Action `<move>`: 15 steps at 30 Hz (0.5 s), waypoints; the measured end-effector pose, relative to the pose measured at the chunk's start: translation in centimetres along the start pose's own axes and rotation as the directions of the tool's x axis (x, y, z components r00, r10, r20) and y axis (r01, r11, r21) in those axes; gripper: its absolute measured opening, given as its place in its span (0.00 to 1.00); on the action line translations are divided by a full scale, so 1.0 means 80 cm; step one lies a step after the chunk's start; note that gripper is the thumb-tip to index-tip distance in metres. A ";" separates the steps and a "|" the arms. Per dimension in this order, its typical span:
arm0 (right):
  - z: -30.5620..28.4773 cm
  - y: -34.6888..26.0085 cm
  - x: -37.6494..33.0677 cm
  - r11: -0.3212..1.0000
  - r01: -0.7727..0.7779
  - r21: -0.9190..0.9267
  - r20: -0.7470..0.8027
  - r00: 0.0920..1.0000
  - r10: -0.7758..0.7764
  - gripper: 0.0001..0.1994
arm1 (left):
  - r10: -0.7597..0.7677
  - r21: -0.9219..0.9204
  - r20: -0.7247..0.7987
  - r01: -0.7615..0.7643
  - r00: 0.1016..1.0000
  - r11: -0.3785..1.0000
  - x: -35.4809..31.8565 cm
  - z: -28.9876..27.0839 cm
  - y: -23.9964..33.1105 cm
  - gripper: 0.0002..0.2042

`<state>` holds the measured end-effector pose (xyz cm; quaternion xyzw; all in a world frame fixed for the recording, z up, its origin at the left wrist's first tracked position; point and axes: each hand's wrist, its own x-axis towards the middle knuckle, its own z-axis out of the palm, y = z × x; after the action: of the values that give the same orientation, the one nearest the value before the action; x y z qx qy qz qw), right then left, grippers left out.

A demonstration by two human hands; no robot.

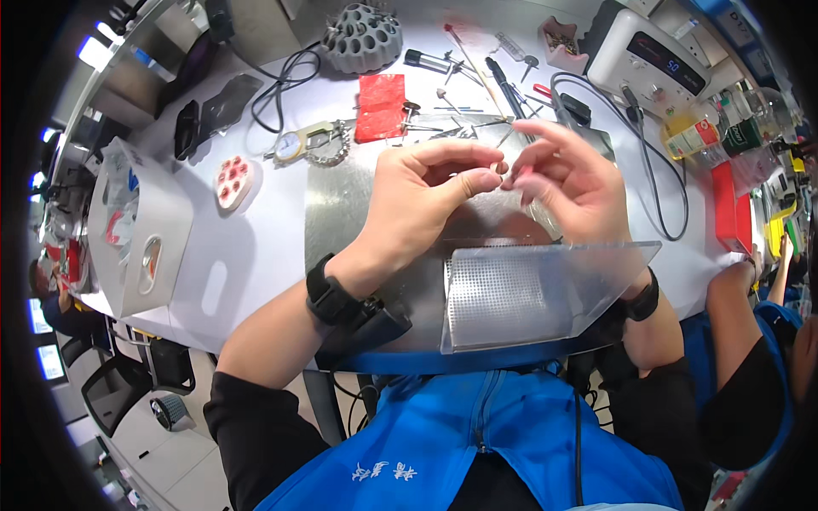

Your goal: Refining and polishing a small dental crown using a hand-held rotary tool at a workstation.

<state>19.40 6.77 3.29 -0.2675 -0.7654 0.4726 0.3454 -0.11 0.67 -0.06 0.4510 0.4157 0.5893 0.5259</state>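
Observation:
My left hand and my right hand meet fingertip to fingertip above a shiny metal work plate at the table's middle. Between the fingertips sits a very small piece, too small to name; both hands pinch at it. A black band wraps each wrist. Just below the hands a clear plastic shield with a perforated metal grid stands at the near edge.
Thin tools and burrs lie scattered behind the hands next to a red cloth. A grey holed stand, a white control box with cable, bottles, a white box and a dial gauge surround. Another person's arm is at right.

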 end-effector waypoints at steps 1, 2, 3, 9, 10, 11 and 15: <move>0.004 -0.004 -0.004 0.989 -0.055 0.140 -0.029 0.998 0.059 0.13 | -0.006 -0.005 0.006 0.006 1.000 1.000 -0.001 0.000 -0.001 0.11; 0.005 -0.004 -0.007 0.955 -0.103 0.279 -0.050 0.991 0.122 0.15 | -0.024 0.018 -0.004 0.024 1.000 1.000 -0.002 -0.001 -0.003 0.10; 0.004 0.005 -0.011 0.957 -0.082 0.278 -0.070 0.992 0.105 0.14 | -0.036 0.041 -0.011 0.036 0.999 0.998 -0.002 0.000 -0.002 0.10; 0.005 0.015 -0.008 0.988 0.029 0.149 -0.078 0.997 -0.018 0.11 | -0.080 -0.040 0.030 0.081 0.996 0.996 -0.001 0.004 0.000 0.09; 0.005 0.017 -0.007 0.992 0.060 0.108 -0.077 0.996 -0.051 0.12 | -0.045 -0.020 0.024 0.045 0.999 0.999 0.000 0.003 0.000 0.09; 0.003 0.017 -0.007 0.992 0.061 0.113 -0.083 0.995 -0.051 0.12 | -0.048 -0.014 0.027 0.049 0.998 0.999 0.002 0.004 0.002 0.09; 0.003 0.018 -0.013 0.988 0.034 0.152 -0.096 0.995 -0.019 0.12 | -0.120 -0.018 0.030 0.120 0.992 0.993 -0.004 0.007 0.003 0.09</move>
<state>19.93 6.48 1.64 -0.2518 -0.7130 0.5125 0.4069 0.41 0.36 0.30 0.4285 0.4286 0.5542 0.5706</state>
